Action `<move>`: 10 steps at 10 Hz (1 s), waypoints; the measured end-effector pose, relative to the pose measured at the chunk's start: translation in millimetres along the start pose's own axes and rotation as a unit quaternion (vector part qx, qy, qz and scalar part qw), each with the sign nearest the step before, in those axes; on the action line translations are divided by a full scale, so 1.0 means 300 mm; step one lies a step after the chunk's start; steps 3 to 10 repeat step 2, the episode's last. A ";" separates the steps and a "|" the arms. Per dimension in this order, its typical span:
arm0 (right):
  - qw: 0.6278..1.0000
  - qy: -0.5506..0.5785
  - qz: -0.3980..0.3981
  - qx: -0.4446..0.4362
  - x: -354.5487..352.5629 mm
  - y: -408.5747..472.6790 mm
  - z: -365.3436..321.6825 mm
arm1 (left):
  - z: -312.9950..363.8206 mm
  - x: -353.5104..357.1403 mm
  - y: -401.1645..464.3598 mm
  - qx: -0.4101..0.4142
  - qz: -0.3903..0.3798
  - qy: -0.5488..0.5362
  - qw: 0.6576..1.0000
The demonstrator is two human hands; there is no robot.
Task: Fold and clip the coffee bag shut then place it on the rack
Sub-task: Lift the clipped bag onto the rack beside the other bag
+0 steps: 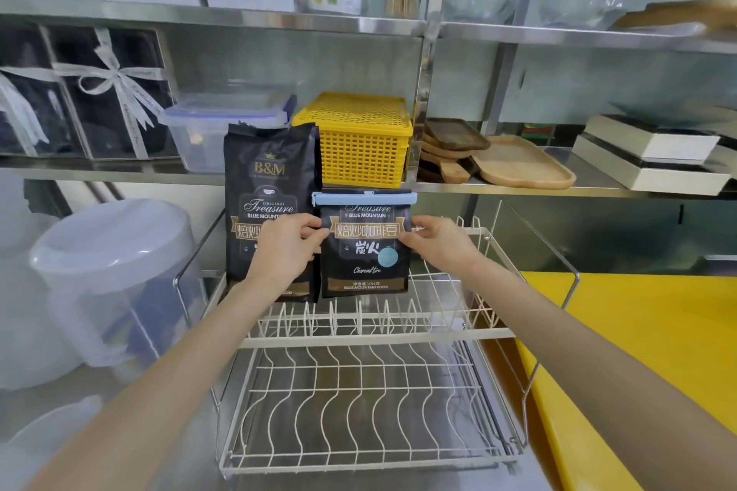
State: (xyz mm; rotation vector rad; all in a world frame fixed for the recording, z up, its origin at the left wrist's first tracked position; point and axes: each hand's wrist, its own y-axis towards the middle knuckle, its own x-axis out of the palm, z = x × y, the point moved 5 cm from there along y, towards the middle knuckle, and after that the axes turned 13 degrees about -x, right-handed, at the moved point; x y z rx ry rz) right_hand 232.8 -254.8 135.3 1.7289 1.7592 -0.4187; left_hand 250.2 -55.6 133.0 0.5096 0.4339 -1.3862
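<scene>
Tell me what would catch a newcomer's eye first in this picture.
Probably the short black coffee bag at centre, folded down and closed by a light blue clip, held at its sides by the left hand and right hand over the white wire rack. A taller unclipped bag stands beside it. Behind, a yellow basket brightens the steel shelf.
</scene>
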 end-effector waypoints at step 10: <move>0.995 -0.090 -0.044 -0.012 -0.054 -0.025 -0.096 | 0.059 -0.066 -0.033 0.003 -0.013 0.032 0.999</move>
